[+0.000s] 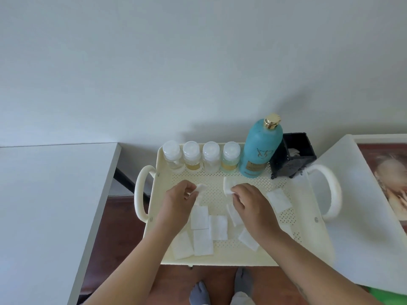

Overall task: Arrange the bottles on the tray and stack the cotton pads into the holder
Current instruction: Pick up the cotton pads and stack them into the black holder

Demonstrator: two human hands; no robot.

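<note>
left hand pinches pad, frame centre | right hand pinches pad | other pads loose on tray | holder upper right | pads look light, soft, floppy: pinch an edge

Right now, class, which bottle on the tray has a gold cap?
The tall teal bottle, standing beside the black holder; the four small bottles left of it have clear caps.

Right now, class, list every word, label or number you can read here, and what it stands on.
Teal bottle: dark script and gold label, too blurred to read.
Two small bottles: yellow labels, too small to read.
Black holder: faint mark, unreadable.
No text can be read.
</note>
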